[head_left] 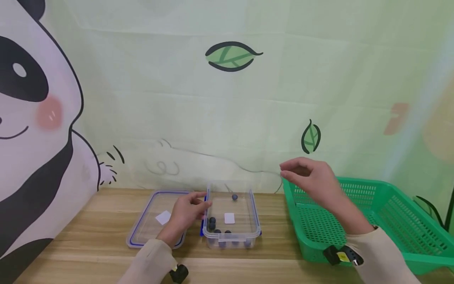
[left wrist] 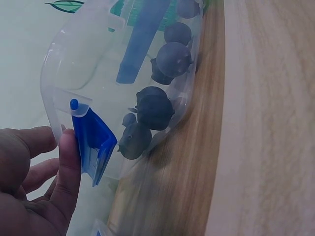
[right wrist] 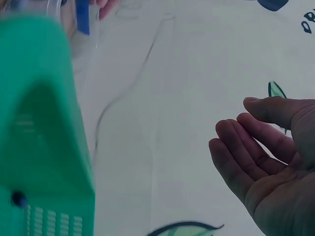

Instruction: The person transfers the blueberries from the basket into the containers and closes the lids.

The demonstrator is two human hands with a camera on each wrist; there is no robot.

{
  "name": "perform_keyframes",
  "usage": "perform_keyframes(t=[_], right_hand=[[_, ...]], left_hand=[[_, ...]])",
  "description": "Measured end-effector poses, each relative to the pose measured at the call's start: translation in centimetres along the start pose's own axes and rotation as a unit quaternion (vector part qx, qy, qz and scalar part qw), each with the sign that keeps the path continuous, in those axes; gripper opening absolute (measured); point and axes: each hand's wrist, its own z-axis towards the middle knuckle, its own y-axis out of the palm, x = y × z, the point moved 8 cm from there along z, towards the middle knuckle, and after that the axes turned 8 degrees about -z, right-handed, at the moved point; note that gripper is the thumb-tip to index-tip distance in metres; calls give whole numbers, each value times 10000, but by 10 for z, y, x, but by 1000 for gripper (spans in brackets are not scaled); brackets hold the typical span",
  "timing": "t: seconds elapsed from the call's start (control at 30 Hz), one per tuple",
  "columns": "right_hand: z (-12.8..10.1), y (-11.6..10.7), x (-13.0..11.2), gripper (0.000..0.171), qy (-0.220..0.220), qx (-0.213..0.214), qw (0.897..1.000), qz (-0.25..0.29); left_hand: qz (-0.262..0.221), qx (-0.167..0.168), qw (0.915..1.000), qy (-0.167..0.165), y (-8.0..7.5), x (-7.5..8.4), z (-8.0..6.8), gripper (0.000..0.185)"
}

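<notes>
A clear plastic container [head_left: 253,221] with blue side clips stands on the wooden table and holds several blueberries [head_left: 212,223]; one more blueberry [head_left: 234,197] lies alone at its far end. My left hand [head_left: 203,205] is at the container's left wall. In the left wrist view the left hand [left wrist: 64,147] has its thumb against the blue clip [left wrist: 96,140], with the blueberries [left wrist: 155,105] behind the clear wall. My right hand [head_left: 289,171] hovers above the green basket's near-left corner. The right hand [right wrist: 236,132] has loosely curled fingers and holds nothing.
The container's clear lid [head_left: 145,230] with a blue seal lies flat just left of the container, under my left forearm. A green mesh basket [head_left: 358,221] fills the right side of the table. A printed cloth backdrop stands close behind the table edge.
</notes>
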Motion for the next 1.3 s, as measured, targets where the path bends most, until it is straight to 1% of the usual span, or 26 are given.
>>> perform_keyframes(t=[0.13,0.23,0.3,0.4,0.6,0.8,1.03,1.17,1.3], right_hand=[[7,-19,17,32,116,-166,9993,-299],[15,-29,33,35,206,-328,9981,-482],[21,-33,44,36,210,-426,9972,-575],[27,-33,59,36,154,-605,9960,-638],[32,-17,90,31,-16,-1066,9923,-636],[34,4,120,31,104,-1423,9875,-670],[30,29,143,27,95,-1925,9803,-434],[28,42,154,27,116,-2134,9755,-513],[28,50,161,26,46,-2219,9725,-714]], left_hand=[[56,15,10000,-2,1,1,0,43],[27,21,10000,8,1,1,0,43],[-3,18,10000,24,1,1,-1,42],[-29,16,10000,39,1,1,-1,42],[-78,8,10000,38,1,0,-1,42],[-27,17,10000,-5,0,-1,-1,42],[-31,15,10000,-1,0,0,-1,43],[-43,13,10000,10,0,0,-2,43],[-32,-1,10000,14,0,0,-2,43]])
